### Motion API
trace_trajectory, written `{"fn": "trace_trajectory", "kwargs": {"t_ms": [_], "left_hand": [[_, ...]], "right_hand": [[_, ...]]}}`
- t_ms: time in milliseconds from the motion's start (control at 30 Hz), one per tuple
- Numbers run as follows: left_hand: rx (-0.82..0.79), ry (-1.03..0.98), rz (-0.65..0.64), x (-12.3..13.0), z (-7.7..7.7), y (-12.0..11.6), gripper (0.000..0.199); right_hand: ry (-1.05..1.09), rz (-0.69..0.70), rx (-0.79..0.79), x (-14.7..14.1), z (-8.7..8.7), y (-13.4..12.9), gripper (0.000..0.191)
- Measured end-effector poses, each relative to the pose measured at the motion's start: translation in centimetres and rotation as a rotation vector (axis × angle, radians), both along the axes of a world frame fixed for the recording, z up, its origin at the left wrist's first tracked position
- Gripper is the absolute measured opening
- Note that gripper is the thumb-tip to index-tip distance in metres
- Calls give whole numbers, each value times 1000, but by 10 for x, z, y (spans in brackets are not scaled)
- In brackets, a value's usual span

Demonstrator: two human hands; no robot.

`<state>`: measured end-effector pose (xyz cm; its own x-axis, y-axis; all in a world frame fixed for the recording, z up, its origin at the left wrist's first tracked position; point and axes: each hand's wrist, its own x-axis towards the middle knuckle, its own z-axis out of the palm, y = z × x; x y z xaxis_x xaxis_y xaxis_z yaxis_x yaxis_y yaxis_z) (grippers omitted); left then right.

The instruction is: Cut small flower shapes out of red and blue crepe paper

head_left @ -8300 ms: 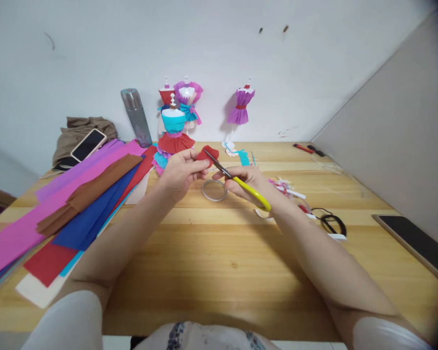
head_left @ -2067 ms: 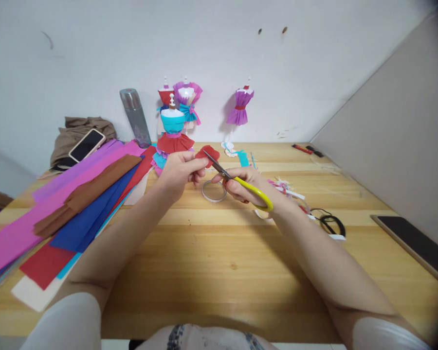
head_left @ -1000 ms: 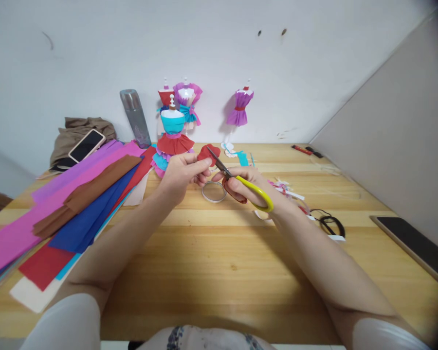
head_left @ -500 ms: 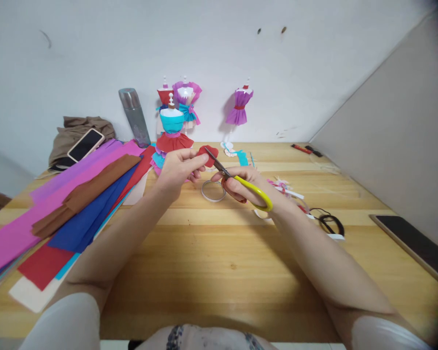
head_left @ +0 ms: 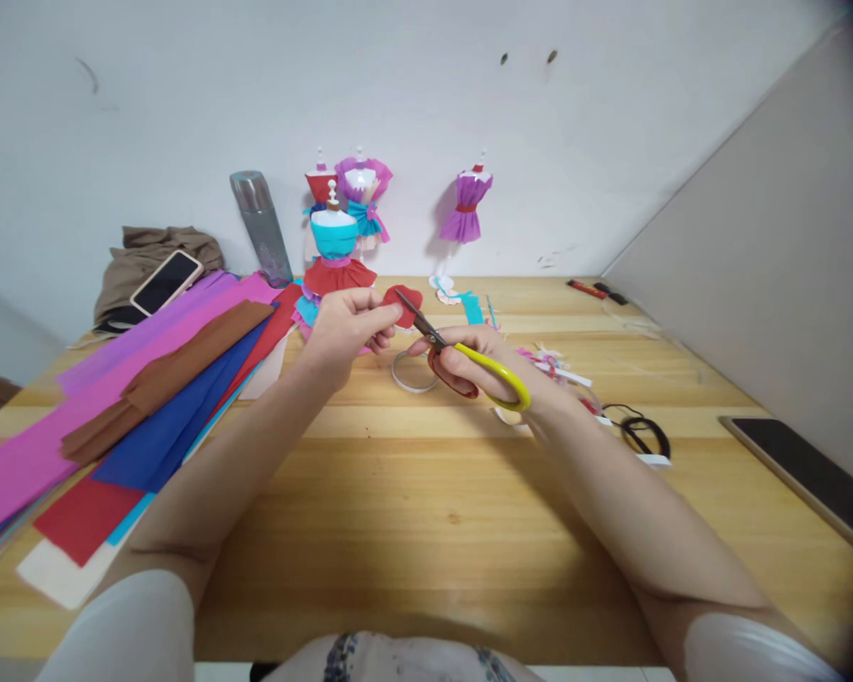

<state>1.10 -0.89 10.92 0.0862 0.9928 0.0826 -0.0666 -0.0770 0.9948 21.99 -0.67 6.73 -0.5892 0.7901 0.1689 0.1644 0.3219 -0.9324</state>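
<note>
The left hand (head_left: 356,328) pinches the red crepe-paper piece (head_left: 404,305). The right hand (head_left: 474,360) works the scissors (head_left: 431,333); overclosing could nick nearby fingertips.

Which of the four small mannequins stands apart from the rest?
The purple-dressed mannequin with the red waistband: it stands alone, while the other three mannequins cluster together.
</note>
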Motion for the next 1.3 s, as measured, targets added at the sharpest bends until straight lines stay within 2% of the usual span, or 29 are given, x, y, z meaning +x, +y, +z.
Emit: {"fn": "trace_trajectory", "kwargs": {"t_ms": [267,600,1300], "left_hand": [[-1,20,5,0,-1,0,28],[-12,-27,8,2,0,-2,26],[-55,-74,33,5,-1,-2,32]], "right_hand": [[9,-1,17,-1,2,-1,64],[26,-36,22,-3,4,-2,65],[68,-8,31,-2,-1,2,63]]}}
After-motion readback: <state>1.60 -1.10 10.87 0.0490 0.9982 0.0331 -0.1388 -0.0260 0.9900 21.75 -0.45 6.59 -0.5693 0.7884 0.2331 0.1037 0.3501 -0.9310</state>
